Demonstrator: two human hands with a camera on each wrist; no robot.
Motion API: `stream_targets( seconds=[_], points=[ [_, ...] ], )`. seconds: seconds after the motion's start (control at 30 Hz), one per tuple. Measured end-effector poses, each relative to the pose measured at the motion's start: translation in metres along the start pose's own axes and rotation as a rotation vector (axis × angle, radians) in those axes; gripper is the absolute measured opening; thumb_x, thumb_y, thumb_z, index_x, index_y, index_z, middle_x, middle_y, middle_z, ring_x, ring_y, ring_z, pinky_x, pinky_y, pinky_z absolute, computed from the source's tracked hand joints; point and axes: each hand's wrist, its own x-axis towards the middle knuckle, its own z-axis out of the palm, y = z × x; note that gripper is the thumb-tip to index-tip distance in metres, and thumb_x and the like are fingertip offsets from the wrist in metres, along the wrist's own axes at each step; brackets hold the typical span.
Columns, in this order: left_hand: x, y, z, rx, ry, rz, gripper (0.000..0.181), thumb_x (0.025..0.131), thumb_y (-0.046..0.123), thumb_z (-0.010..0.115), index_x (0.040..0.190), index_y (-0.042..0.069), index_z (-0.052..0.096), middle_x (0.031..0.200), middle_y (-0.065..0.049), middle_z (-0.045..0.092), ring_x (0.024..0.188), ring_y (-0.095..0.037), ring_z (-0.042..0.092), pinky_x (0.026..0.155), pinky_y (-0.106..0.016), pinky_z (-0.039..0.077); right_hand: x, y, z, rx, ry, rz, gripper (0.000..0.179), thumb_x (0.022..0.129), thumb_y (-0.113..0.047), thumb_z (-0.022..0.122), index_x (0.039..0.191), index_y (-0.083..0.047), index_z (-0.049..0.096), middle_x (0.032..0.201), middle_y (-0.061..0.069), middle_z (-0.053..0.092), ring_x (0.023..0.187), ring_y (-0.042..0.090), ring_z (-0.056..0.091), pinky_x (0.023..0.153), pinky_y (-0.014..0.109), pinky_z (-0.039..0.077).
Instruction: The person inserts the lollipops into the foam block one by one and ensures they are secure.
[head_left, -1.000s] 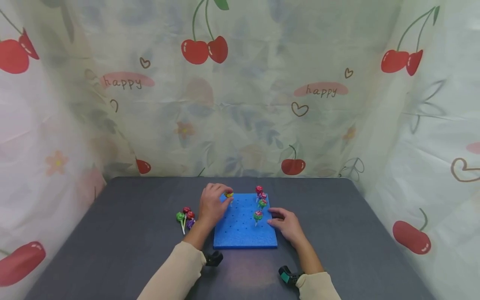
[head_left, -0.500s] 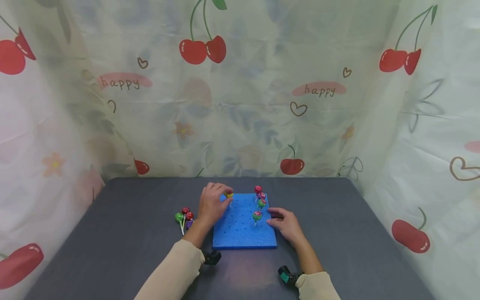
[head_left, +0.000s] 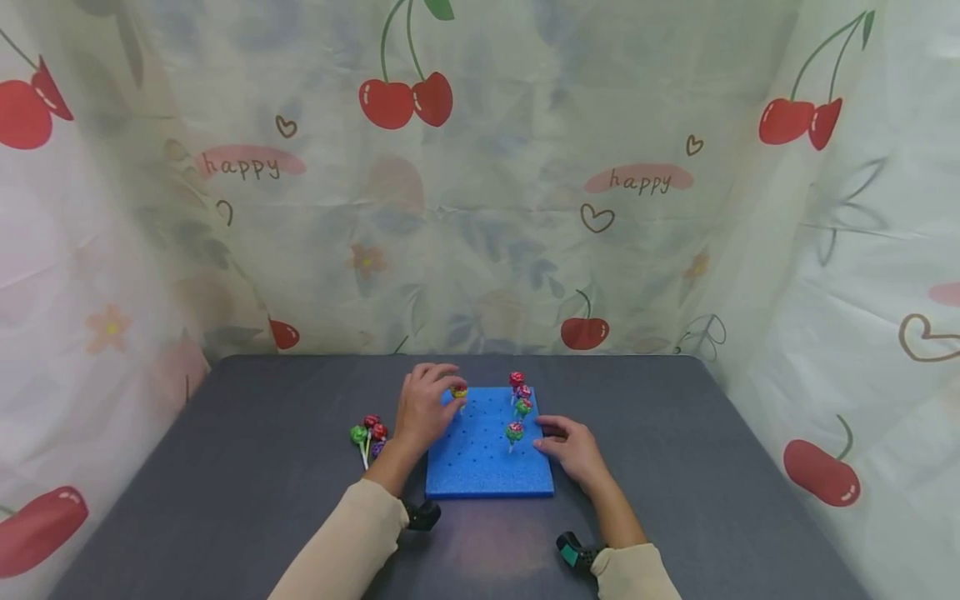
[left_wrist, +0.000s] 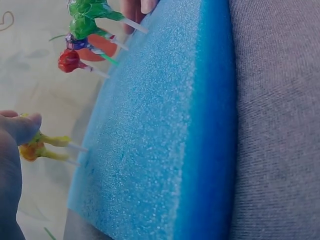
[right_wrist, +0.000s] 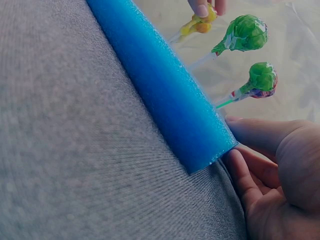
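A blue foam board [head_left: 487,475] with rows of small holes lies on the table. My left hand [head_left: 422,410] is over its far left corner, pinching the head of a yellow-wrapped lollipop [left_wrist: 57,141] between thumb and fingers. The lollipop's stick meets the board, and a second, orange-yellow lollipop [left_wrist: 31,151] stands close beside it. My right hand [head_left: 577,450] holds the board's right edge, with the thumb [right_wrist: 260,134] at the top face and the fingers against the side. Several upright lollipops, including a green one [right_wrist: 247,34] and a red one [head_left: 517,379], stand along the board's right part.
A small pile of loose lollipops [head_left: 372,431], red, green and purple, lies on the dark grey table [head_left: 285,467] left of the board, near my left forearm. A patterned curtain [head_left: 480,250] with cherries hangs behind and at both sides.
My left fingers have spread slightly at the yellow lollipop, and more of its head shows. The right hand and the board have stayed in place.
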Motion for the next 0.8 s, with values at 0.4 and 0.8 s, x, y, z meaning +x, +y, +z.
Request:
stream_targets(
  seconds=[0.4,0.8],
  points=[
    [0.0,0.0025,-0.0029,-0.026,-0.071,-0.076,0.02,0.075,0.02,0.087,0.091,0.018,0.075,0.126,-0.001,0.061,0.117,-0.025,0.048,0.084,-0.043,0.04,-0.0006,-0.0008,0.0008,-0.008,0.0,-0.001,0.036,0.09,-0.014,0.071,0.125,-0.011,0.065,0.122,0.009,0.063,0.11,0.027,0.06,0.093,0.044,0.047],
    [0.001,0.0054,-0.0085,-0.085,-0.167,-0.163,0.025,0.077,0.023,0.085,0.099,0.02,0.074,0.137,-0.001,0.053,0.126,-0.027,0.042,0.095,-0.048,0.036,0.0002,0.0002,0.0005,-0.007,-0.002,-0.001,0.036,0.089,-0.014,0.072,0.124,-0.011,0.065,0.121,0.009,0.063,0.11,0.027,0.061,0.092,0.044,0.048]
  ],
)
